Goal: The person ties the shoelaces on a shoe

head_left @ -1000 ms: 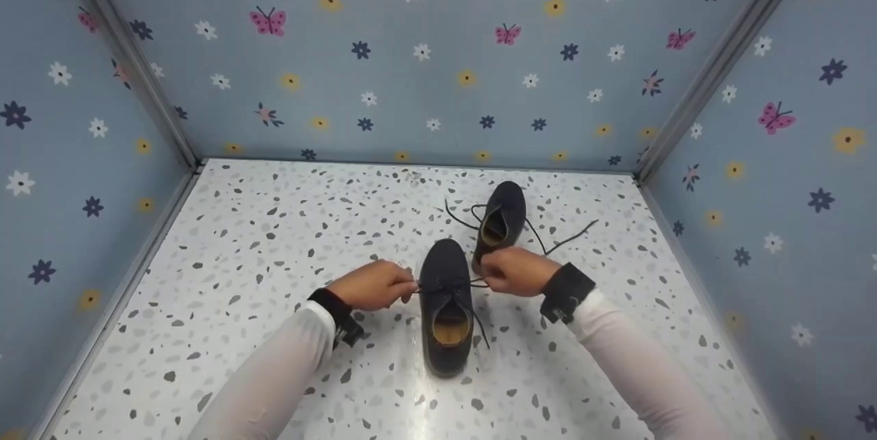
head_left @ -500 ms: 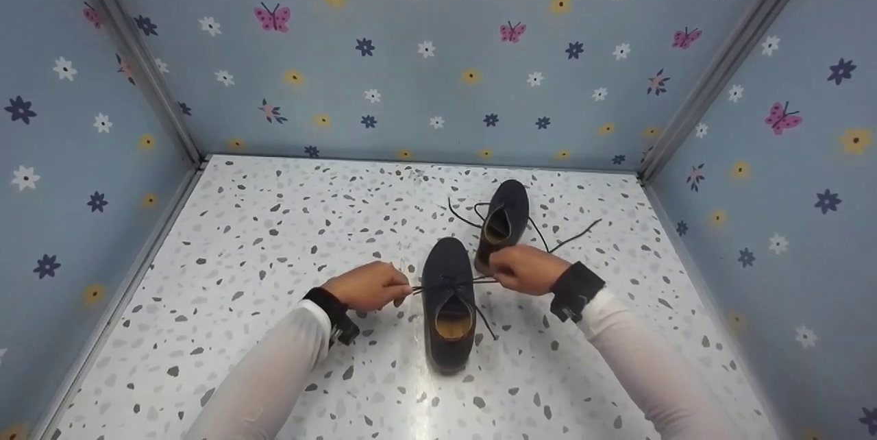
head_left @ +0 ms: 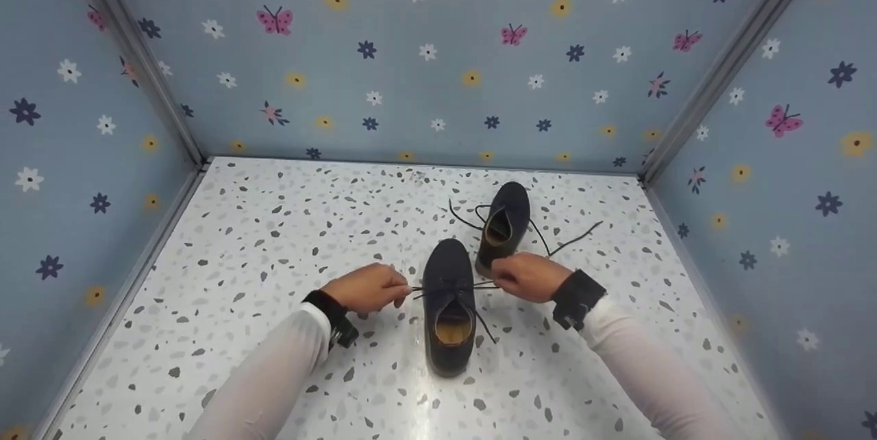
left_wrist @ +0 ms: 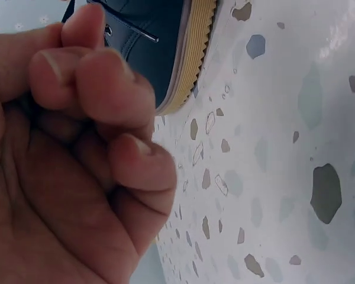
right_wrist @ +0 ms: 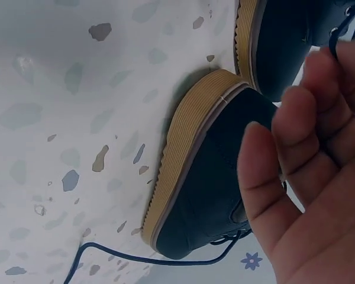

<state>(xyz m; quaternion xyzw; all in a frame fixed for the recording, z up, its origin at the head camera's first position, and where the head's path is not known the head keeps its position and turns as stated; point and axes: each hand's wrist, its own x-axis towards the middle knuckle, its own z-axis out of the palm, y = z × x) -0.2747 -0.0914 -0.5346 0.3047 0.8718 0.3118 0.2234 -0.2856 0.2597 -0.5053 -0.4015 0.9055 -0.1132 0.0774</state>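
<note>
A dark navy lace-up shoe with a tan ribbed sole stands on the floor, toe pointing away. Its shoelace stretches out on both sides from a small knot over the eyelets. On the left side my left hand pinches the lace; its other fingers curl inward in the left wrist view. My right hand pinches the lace on the right, its fingertips partly out of frame in the right wrist view. One loose lace end hangs down the shoe's right side. A tipped lace end lies against the shoe's upper.
The matching shoe stands just beyond, slightly right, close to my right hand, its laces untied and spread on both sides. Speckled white flooring is bounded by blue flower-patterned panels at the back and sides.
My hands have drawn slightly farther apart, the right one moving right, and more lace shows between each hand and the shoe. Both shoes keep their places.
</note>
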